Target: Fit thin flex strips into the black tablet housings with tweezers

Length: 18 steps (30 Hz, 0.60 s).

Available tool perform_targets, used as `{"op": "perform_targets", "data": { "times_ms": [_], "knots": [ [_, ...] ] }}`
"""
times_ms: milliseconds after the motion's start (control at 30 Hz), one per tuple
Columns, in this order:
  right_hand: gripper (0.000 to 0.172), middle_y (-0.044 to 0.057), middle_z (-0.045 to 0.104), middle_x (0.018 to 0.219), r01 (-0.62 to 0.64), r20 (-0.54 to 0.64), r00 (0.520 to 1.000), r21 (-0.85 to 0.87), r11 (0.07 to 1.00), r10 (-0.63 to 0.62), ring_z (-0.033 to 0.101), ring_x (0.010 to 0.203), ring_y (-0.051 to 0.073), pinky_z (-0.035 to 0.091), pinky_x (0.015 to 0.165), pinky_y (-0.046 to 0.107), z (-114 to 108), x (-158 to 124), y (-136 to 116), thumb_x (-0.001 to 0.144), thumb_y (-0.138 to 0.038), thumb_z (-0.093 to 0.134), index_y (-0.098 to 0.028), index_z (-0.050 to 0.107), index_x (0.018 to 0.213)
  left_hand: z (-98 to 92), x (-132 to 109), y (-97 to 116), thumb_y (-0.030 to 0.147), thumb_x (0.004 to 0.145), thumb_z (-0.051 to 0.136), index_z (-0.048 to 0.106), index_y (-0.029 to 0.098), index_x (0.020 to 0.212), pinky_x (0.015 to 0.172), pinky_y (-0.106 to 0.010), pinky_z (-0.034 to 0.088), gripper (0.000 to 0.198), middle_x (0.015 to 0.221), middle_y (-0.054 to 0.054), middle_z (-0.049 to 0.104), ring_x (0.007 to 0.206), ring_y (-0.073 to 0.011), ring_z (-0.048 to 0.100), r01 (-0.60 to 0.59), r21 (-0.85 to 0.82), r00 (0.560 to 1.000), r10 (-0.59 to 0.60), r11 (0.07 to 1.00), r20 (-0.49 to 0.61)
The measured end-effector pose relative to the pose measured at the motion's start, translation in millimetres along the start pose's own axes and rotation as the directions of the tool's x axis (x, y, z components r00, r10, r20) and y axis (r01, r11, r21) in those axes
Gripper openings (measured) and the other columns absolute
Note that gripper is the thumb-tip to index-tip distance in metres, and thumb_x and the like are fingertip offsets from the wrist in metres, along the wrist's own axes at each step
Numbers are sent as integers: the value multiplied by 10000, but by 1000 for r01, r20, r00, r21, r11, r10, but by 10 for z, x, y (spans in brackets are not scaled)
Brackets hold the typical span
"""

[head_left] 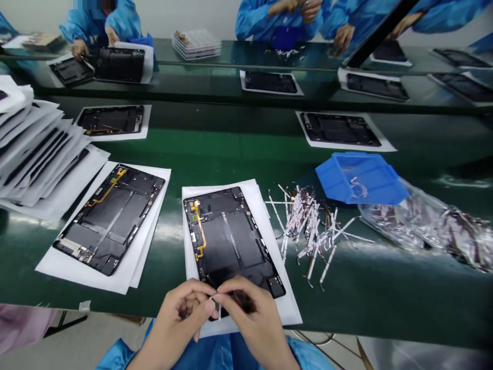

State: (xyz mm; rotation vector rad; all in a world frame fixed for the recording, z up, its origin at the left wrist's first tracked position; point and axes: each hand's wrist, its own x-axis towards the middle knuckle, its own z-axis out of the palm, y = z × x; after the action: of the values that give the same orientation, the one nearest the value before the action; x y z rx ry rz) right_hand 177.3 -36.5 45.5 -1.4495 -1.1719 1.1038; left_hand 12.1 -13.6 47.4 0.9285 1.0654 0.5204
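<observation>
Both hands meet over the lower end of a black device housing (231, 236) lying on white paper sheets at the front edge of the table. My left hand (188, 311) pinches a small whitish strip (220, 311) between thumb and index finger. Fingertips of my right hand (250, 313) close on the same strip from the other side. An orange flex cable (200, 228) runs along the housing's left side. To the right lies a loose pile of white and brown strips (304, 221).
Another housing (111, 218) rests on paper at left, beside a tall stack of paper-wrapped pieces (38, 154). A blue bin (360, 177) and clear plastic bags (435, 221) sit at right. Across the table, other people's hands work near more housings.
</observation>
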Motion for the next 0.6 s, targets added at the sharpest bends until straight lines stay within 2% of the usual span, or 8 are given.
{"op": "perform_targets", "data": {
  "times_ms": [167,267,333,433,600],
  "knots": [
    [186,-23,698,779,240,-28,970,-88,967,-243,675,696,121,531,652,194,54,-101,100,876,-63,600,-241,655,887,17,-38,-1,486,865,698,691,172,944,469,-147,424,324,704,-32,680,494,-64,515,-9,-6,1000,9,1000,-15],
    [233,-11,711,848,309,-39,947,-173,935,-320,698,774,129,537,722,215,54,-137,152,901,-38,560,-249,637,962,6,-70,-56,505,893,656,675,179,1090,444,-157,406,382,747,-40,685,435,-46,498,18,-32,999,-16,999,42],
    [246,-9,715,869,321,-54,940,-203,925,-338,704,796,130,540,742,218,47,-139,172,908,-31,547,-251,631,978,-17,-96,-111,495,908,641,646,201,1205,435,-166,399,418,772,-41,687,421,-47,497,20,-63,997,-15,998,76],
    [243,-15,713,834,305,-59,944,-209,929,-323,707,756,133,550,702,216,35,-115,178,907,-42,548,-257,640,971,-67,-127,-162,439,928,638,624,238,1291,503,-197,447,416,807,-42,698,473,-64,542,5,-72,994,3,997,113],
    [312,3,746,881,336,-16,938,-192,922,-345,728,774,156,578,702,244,4,-74,186,916,-69,571,-275,672,1126,-154,-163,-158,444,935,633,580,243,1380,621,-267,513,491,831,-67,722,577,-115,621,0,-75,984,13,997,176]
  ]
}}
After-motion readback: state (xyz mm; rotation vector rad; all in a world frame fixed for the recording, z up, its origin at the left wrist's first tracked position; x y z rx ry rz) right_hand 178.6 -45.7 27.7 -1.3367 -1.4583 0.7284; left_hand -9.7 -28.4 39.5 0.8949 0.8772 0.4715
